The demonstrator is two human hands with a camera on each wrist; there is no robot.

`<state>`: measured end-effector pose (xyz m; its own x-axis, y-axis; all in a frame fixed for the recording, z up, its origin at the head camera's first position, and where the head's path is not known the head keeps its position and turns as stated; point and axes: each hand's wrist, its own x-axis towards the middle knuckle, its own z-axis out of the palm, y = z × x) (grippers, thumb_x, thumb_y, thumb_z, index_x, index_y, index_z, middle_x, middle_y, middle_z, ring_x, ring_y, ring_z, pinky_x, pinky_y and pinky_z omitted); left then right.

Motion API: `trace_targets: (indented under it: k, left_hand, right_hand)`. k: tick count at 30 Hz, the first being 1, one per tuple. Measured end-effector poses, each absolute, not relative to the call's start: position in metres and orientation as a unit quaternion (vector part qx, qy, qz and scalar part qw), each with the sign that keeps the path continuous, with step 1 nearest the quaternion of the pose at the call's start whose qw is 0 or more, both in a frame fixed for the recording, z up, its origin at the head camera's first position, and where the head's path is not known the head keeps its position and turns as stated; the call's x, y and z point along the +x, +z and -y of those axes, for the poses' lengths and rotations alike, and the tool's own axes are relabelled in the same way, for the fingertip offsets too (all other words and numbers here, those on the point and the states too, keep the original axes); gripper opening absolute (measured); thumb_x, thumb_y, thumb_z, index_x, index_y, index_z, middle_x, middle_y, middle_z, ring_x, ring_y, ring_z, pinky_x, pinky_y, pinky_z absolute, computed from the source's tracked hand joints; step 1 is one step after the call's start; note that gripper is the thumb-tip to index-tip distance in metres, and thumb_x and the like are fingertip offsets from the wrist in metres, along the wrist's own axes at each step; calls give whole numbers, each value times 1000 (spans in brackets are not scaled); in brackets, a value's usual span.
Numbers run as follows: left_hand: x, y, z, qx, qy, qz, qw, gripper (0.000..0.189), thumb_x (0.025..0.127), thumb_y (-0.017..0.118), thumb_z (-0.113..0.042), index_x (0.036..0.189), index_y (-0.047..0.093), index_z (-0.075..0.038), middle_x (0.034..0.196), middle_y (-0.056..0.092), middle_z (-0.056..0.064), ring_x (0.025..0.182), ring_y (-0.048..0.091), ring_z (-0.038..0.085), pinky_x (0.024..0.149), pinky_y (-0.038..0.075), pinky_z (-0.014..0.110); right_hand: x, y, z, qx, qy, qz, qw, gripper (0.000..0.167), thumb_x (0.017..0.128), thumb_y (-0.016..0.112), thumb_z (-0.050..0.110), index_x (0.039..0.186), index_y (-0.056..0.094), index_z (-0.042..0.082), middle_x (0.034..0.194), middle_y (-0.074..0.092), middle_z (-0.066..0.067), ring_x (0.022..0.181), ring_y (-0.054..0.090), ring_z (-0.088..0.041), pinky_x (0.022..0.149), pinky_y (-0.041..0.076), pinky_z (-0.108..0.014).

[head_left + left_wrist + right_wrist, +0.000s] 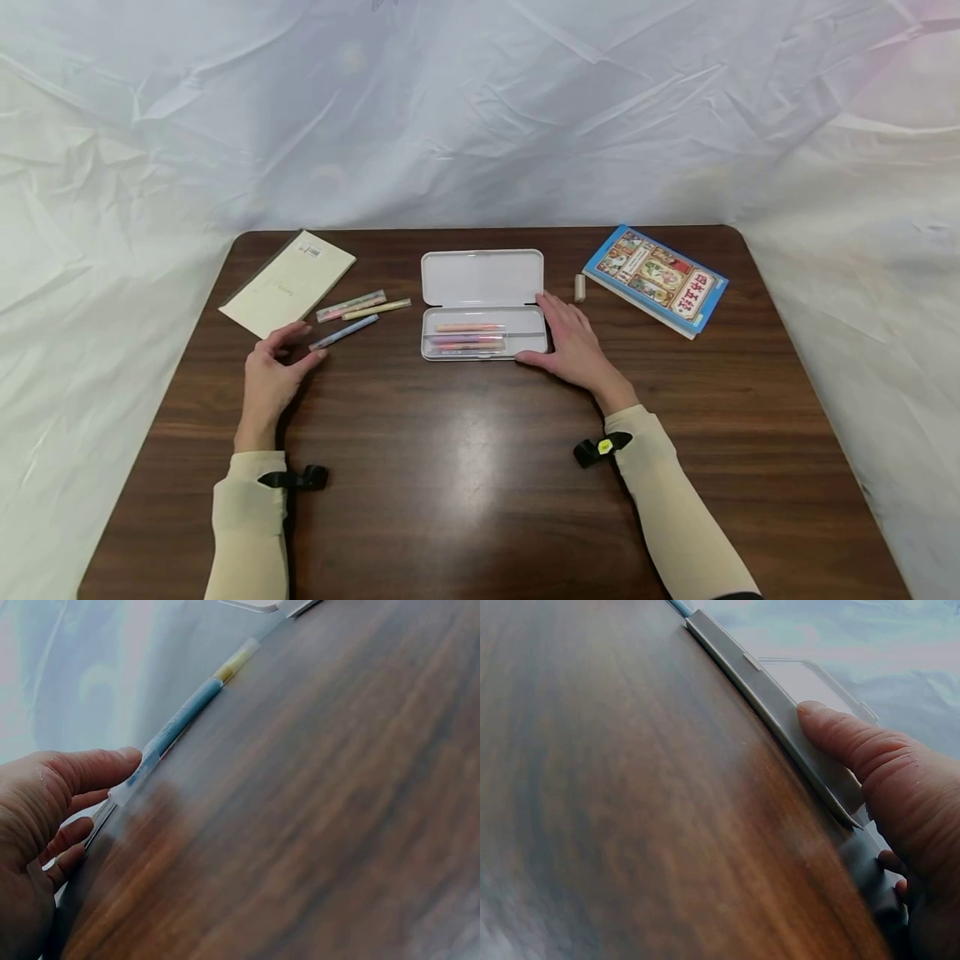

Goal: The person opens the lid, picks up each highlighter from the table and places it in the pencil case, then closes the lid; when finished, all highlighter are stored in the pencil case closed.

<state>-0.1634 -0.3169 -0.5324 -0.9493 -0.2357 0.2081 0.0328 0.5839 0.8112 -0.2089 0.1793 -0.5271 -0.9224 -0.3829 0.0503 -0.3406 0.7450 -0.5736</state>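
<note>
A white pencil case [482, 279] lies with its lid back, and several pens [468, 337] rest inside its tray. My right hand [573, 342] holds the case's right end. Its thumb [840, 735] presses the front wall, and the other fingers reach along the right side toward the hinge. To the left, my left hand [273, 375] is at the near end of a blue pen [345, 332], thumb and fingers apart. In the left wrist view the thumb tip overlaps the end of the blue pen [184, 716]; whether it touches is unclear.
Behind the blue pen lie a yellow pen [377, 309] and a clear-wrapped multicoloured piece [351, 306]. A cream notebook [288, 282] is at the back left. Right of the case are a small beige block [580, 287] and a blue illustrated book [656, 279] on the brown table [465, 467].
</note>
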Motion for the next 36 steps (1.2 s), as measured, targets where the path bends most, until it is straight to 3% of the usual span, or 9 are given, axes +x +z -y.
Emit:
trace_targets:
  k: [12, 24, 36]
  left_hand:
    - [-166, -534, 315, 45, -418, 897, 139, 45, 85, 91, -13, 127, 76, -12, 119, 76, 11, 112, 59, 4, 102, 35, 22]
    - [-165, -534, 315, 70, -415, 896, 139, 25, 93, 84, -16, 117, 80, -11, 111, 80, 11, 95, 62, -5, 87, 42, 16]
    - [-164, -532, 314, 81, -405, 900, 138, 23, 95, 83, -20, 116, 81, -12, 110, 80, 10, 95, 61, -5, 88, 42, 17]
  right_hand:
    - [-209, -526, -179, -195, -295, -935, 31, 109, 88, 79, 57, 169, 22, 10, 173, 25, -17, 159, 23, -38, 127, 10, -59]
    - [-210, -526, -179, -195, -296, -935, 29, 109, 88, 79, 57, 168, 23, 9, 173, 26, -18, 158, 23, -38, 126, 10, -60]
    - [-209, -525, -178, -196, -295, -934, 33, 110, 88, 79, 58, 168, 23, 9, 173, 25, -18, 158, 23, -39, 126, 10, -60]
